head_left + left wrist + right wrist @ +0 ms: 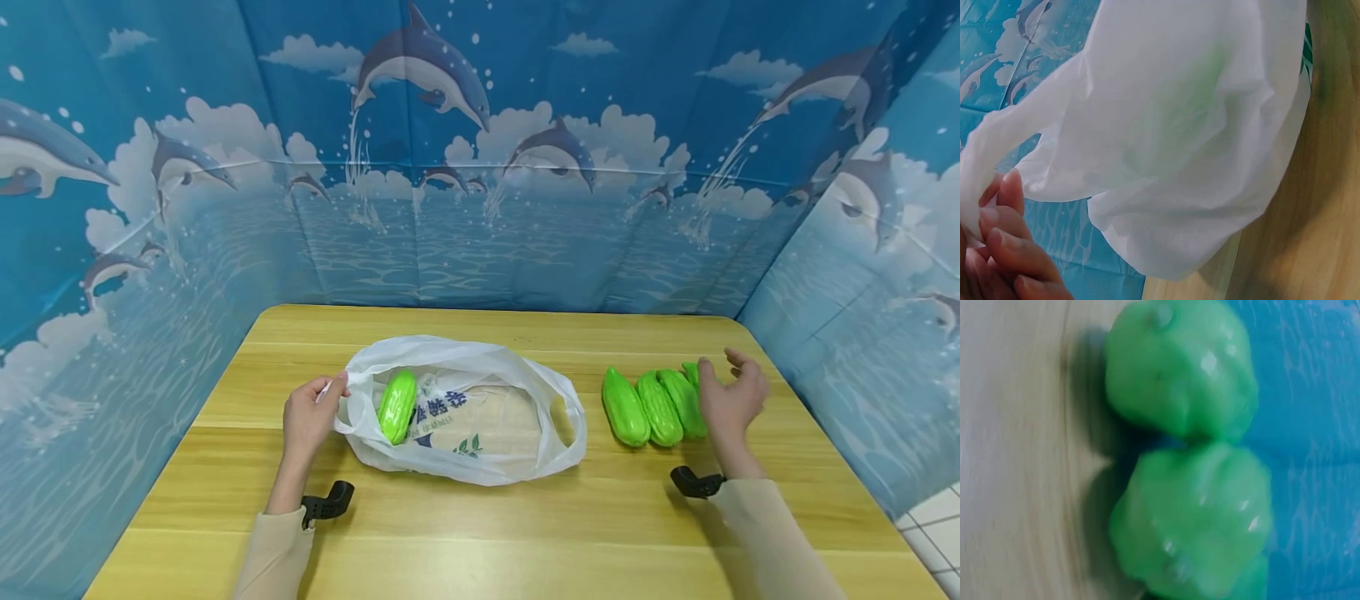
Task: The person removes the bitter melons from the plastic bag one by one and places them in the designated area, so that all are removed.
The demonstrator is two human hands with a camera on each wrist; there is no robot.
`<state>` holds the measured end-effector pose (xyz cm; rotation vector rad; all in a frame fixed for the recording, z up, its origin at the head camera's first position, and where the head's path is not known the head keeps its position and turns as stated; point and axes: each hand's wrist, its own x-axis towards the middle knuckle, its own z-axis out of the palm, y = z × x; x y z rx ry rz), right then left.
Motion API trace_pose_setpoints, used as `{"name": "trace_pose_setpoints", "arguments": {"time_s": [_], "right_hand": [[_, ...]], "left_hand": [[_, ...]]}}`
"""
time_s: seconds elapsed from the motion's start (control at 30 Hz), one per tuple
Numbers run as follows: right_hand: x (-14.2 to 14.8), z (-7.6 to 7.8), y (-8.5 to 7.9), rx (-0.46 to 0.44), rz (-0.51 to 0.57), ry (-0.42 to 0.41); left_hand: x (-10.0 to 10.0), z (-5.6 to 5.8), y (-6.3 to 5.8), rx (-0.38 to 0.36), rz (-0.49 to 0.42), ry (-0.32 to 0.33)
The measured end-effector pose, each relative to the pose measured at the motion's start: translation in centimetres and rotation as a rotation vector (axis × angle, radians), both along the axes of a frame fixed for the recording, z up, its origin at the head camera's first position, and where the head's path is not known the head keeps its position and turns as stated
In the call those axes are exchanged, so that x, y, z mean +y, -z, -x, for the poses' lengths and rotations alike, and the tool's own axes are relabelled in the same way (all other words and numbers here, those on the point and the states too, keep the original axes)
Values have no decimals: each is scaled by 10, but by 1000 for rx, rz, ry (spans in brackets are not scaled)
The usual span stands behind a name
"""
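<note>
A white plastic bag point(465, 475) lies on the table with its mouth spread wide. My left hand point(311, 414) pinches its left handle; the left wrist view shows the fingers point(1013, 244) curled round the white plastic. Inside the bag are a shiny green bitter melon point(397, 406) and a beige printed package point(495, 417). To the right, several more bitter melons point(626, 408) lie side by side. Over the right end of that row is my right hand point(733, 404), fingers apart, partly hiding the last one. Two melon ends point(1191, 519) fill the right wrist view, blurred, with no fingers showing.
The wooden table point(480, 542) ends at the back against a blue dolphin-print curtain point(480, 233), which also hangs along both sides. The bag's right handle loop point(576, 417) reaches toward the row of melons. White floor tiles point(933, 525) show at the far right.
</note>
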<state>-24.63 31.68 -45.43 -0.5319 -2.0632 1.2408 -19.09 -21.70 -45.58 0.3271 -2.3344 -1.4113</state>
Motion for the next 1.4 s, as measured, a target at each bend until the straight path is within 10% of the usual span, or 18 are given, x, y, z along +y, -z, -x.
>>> {"name": "trace_pose_setpoints", "arguments": {"time_s": [0.73, 1.4], "right_hand": [[-57, -15, -32, 221, -26, -263], [-112, -53, -81, 165, -59, -487]], "left_hand": [[1, -1, -1, -9, -6, -6], [1, -2, -2, 2, -22, 1]]}}
